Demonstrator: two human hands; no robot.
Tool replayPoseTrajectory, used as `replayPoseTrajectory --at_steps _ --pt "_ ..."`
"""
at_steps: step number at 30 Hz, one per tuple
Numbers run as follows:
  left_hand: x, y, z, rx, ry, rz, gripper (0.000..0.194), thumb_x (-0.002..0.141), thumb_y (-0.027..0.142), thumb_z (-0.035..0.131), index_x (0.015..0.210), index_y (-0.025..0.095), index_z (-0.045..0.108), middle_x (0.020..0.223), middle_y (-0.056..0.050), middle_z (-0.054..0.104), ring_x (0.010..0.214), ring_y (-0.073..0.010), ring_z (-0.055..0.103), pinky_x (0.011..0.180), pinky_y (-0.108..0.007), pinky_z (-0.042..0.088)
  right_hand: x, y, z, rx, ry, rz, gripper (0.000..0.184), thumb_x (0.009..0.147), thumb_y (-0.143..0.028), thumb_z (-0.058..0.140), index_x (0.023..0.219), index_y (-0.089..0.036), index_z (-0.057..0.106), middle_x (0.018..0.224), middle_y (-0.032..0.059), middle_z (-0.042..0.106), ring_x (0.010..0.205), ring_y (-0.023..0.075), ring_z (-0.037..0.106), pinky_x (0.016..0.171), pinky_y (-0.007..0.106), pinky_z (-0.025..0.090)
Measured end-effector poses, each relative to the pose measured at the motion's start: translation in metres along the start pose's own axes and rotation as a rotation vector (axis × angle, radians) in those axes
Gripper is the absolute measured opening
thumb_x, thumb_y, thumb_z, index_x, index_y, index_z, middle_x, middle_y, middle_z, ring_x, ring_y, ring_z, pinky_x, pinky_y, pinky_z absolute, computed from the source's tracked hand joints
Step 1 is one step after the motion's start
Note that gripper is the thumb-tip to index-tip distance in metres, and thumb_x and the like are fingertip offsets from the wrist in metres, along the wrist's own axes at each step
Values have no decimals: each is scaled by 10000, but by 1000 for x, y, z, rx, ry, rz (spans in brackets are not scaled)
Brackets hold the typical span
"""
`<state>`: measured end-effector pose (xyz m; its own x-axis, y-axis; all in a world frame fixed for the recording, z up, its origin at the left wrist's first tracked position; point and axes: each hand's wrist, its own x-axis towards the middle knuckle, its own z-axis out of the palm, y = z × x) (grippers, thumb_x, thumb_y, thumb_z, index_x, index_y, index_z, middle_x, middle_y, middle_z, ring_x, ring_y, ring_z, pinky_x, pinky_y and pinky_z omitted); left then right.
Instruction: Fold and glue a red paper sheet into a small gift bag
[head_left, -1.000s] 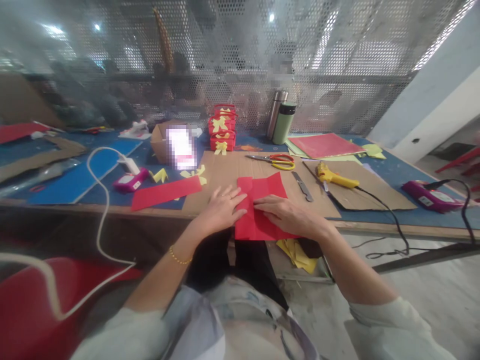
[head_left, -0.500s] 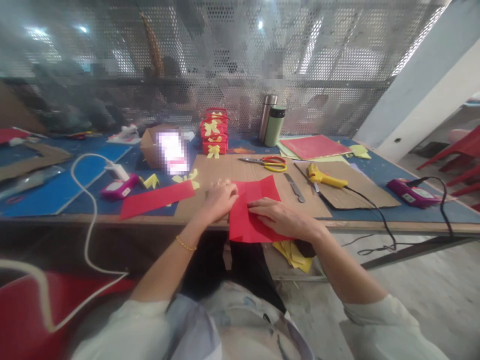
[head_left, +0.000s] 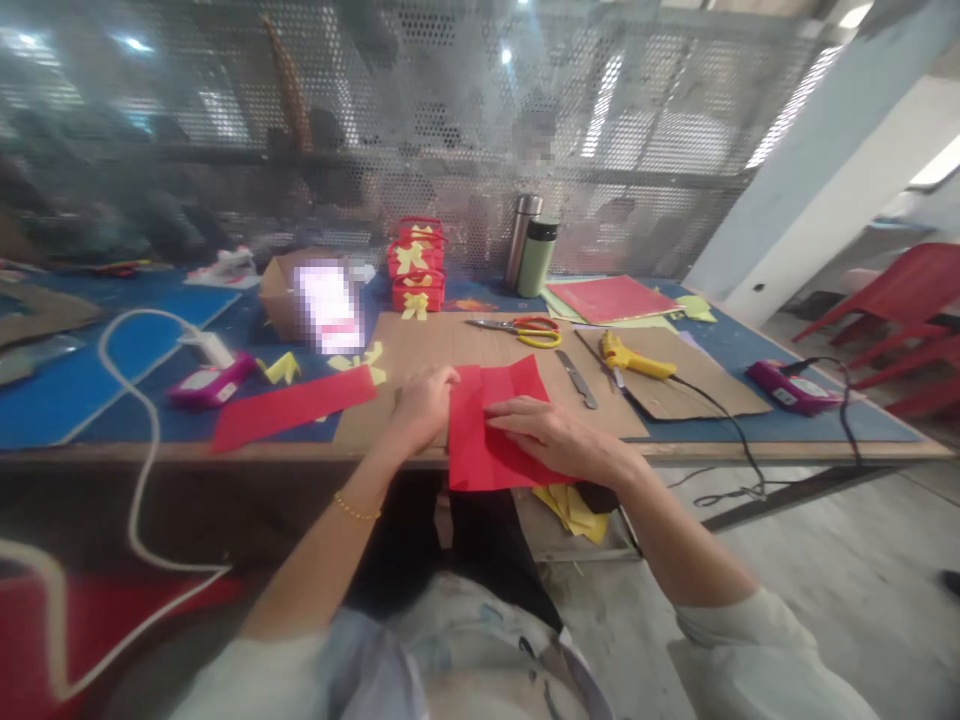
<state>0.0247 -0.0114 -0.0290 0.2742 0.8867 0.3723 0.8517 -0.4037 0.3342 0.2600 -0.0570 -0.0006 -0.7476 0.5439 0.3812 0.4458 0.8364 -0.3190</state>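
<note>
A sheet of red paper [head_left: 469, 430] with fold creases lies on brown cardboard and reaches past the table's front edge. My left hand [head_left: 422, 408] is at the paper's upper left edge, fingers bent and drawn together with the tips at the edge; the fingertips are partly hidden. Lying flat across the middle of the sheet is my right hand [head_left: 551, 435], its fingers stretched out to the left. A loose red strip [head_left: 296, 405] rests left of my left hand. Beyond the sheet are scissors [head_left: 525, 328] with red and yellow handles, and a grey knife [head_left: 576, 380] lies to its right.
A yellow glue gun [head_left: 637, 362] lies on cardboard at right, its cord hanging over the edge. Red boxes with yellow bows [head_left: 416, 265], a green bottle [head_left: 538, 258] and a steel flask [head_left: 519, 240] stand behind. A white cable [head_left: 139, 480] hangs at left.
The camera view has turned slightly right, so the scene sits further left. My left hand has shifted a little at the paper's left edge. My right hand still lies flat on the sheet.
</note>
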Motion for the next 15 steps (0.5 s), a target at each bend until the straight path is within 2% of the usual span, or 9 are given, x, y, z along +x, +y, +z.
replayPoseTrajectory --at_steps 2,5,7,9,11,13,15 --pt "1 -3 0 23 27 -29 283 970 158 399 1054 190 668 1061 -99 733 1005 -260 642 880 -397 463 0 -4 -10 16 58 13 363 981 -106 443 1181 -190 734 1276 128 723 1178 219 685 1001 378 565" --pt "3 -7 0 75 22 34 312 980 205 395 1095 190 684 1078 -114 726 1020 -293 630 874 -428 460 -5 5 -30 53 198 103 331 989 -167 457 1122 -215 756 1173 74 767 1088 210 715 956 340 571" --pt "4 -7 -2 126 24 101 392 982 197 365 1224 203 673 1070 -117 705 1011 -294 614 841 -417 450 -13 25 -46 32 334 257 313 988 -219 472 1101 -204 763 1078 64 790 1000 219 734 900 334 579" --pt "4 -4 -5 178 -1 191 502 966 155 349 1382 251 613 1008 -104 663 956 -277 594 798 -390 432 -27 55 -63 -91 473 452 315 968 -245 480 1060 -178 774 1000 79 797 920 230 742 849 343 582" --pt "3 -1 -8 205 -37 284 561 967 163 365 1477 318 538 934 -81 602 882 -254 560 772 -366 412 -43 88 -80 -285 469 654 322 953 -233 485 1080 -163 773 1027 106 793 946 244 734 885 372 567" --pt "4 0 -9 209 -55 342 545 982 216 406 1494 367 516 902 -66 552 844 -241 524 767 -353 397 -58 115 -92 -472 353 831 349 944 -187 462 1112 -170 767 1115 130 776 1061 260 709 965 408 536" --pt "6 -2 -7 205 -56 367 503 985 268 456 1462 394 552 904 -66 523 847 -244 503 768 -349 386 -70 132 -98 -498 295 873 327 913 -183 526 1140 -139 757 1188 169 746 1143 281 677 1029 441 504"
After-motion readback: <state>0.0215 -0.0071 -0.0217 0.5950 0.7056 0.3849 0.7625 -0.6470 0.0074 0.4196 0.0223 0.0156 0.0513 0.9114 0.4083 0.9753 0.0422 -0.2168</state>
